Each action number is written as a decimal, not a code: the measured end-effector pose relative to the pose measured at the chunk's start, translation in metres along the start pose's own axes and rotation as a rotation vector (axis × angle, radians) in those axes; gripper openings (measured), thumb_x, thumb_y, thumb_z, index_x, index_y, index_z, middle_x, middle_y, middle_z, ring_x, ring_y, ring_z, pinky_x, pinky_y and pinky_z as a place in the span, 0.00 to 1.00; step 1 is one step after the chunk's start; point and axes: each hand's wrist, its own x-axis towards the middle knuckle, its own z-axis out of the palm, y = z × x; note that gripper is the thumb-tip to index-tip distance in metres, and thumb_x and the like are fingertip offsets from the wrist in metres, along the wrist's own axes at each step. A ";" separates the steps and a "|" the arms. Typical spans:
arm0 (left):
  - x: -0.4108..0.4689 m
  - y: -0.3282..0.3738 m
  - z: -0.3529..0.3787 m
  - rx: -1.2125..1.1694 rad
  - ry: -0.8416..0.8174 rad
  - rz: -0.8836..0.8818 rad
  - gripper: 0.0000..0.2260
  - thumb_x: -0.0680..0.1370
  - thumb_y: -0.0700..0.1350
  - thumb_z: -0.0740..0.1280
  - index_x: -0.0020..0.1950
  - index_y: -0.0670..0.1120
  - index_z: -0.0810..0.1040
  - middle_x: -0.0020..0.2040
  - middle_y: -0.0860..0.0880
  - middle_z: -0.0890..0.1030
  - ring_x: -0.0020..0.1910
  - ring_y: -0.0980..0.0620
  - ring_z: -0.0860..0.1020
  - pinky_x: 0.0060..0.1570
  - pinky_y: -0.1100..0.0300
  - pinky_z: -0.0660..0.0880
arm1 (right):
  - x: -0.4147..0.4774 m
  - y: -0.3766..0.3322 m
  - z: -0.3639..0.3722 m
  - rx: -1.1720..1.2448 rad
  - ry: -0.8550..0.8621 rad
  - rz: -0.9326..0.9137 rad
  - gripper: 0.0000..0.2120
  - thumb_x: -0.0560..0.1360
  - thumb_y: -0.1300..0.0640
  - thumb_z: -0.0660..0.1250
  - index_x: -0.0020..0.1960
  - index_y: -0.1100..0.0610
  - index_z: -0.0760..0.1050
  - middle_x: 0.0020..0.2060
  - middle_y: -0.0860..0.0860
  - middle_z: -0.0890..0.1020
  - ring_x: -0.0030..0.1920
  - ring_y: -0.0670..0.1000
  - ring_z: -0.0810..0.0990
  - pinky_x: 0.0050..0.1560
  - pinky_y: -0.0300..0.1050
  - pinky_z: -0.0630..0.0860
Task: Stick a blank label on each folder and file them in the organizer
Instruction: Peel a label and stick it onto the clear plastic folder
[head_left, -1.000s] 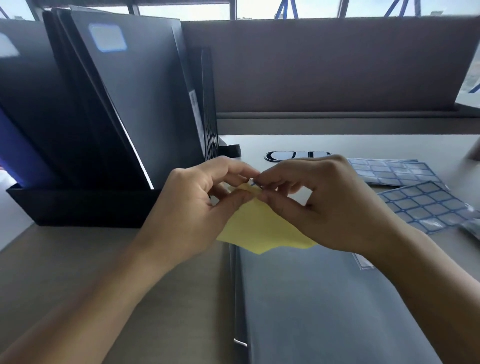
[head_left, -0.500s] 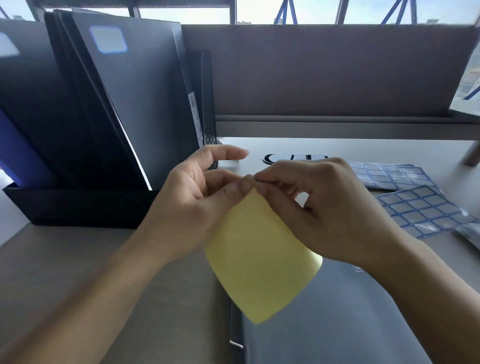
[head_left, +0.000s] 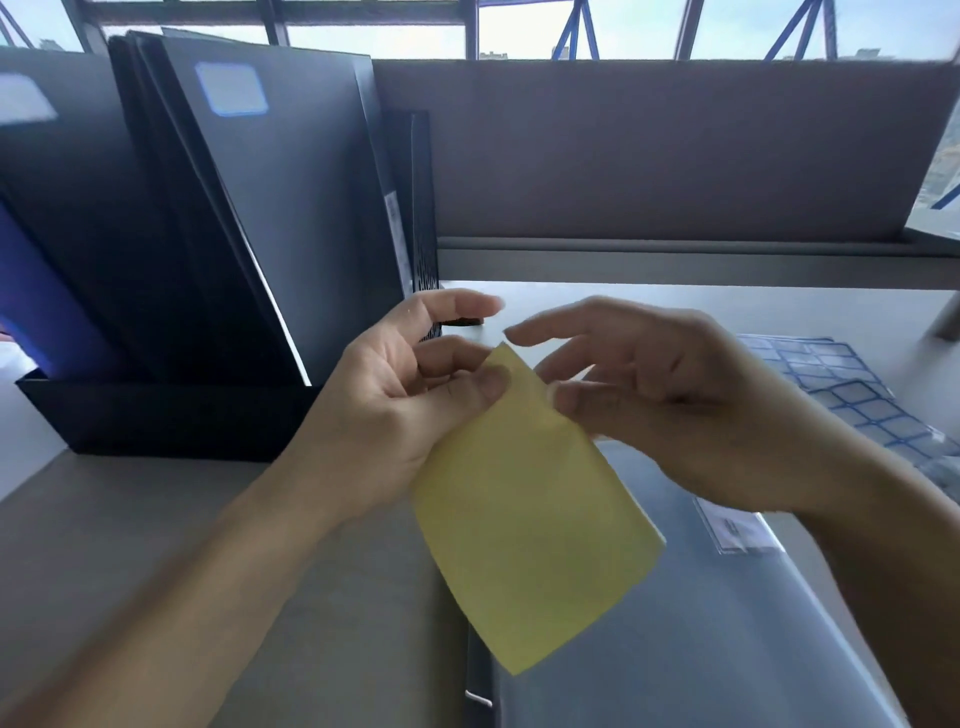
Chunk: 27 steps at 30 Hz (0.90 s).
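Head view: yellow sheet (head_left: 530, 519) blocks folder (head_left: 701, 649), label sheets (head_left: 841, 384) beside

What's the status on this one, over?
Left hand pinches yellow sheet at its top corner. Right hand open beside it, blurred. Flat folder beneath, no label visible on it. Nothing blocking the organizer.

Held by its top corner, yellow backing sheet (head_left: 530, 519) above grey folder (head_left: 701, 623) flat on bench (head_left: 156, 571); labelled dark folders (head_left: 291, 208) leaning in black organizer (head_left: 171, 421); blue-bordered label sheets (head_left: 841, 384) rightward.
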 end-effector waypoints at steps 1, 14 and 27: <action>0.000 0.001 0.000 -0.033 -0.013 -0.012 0.16 0.71 0.38 0.69 0.57 0.52 0.79 0.42 0.46 0.84 0.38 0.49 0.81 0.37 0.59 0.78 | 0.000 -0.001 -0.002 -0.019 -0.030 -0.015 0.16 0.75 0.59 0.68 0.59 0.43 0.79 0.47 0.52 0.84 0.42 0.63 0.82 0.45 0.65 0.79; -0.003 -0.002 0.004 -0.217 -0.074 -0.209 0.16 0.69 0.37 0.63 0.52 0.48 0.81 0.42 0.40 0.80 0.32 0.46 0.78 0.32 0.57 0.78 | 0.002 0.002 0.009 -0.141 -0.050 -0.110 0.06 0.73 0.55 0.73 0.49 0.49 0.81 0.35 0.49 0.79 0.35 0.56 0.76 0.41 0.58 0.77; -0.001 -0.006 0.001 -0.253 -0.103 -0.198 0.18 0.65 0.35 0.68 0.52 0.48 0.82 0.44 0.42 0.80 0.34 0.45 0.79 0.37 0.55 0.77 | -0.001 0.000 0.008 -0.216 -0.061 -0.106 0.05 0.73 0.55 0.72 0.46 0.50 0.77 0.35 0.47 0.78 0.34 0.53 0.76 0.41 0.57 0.77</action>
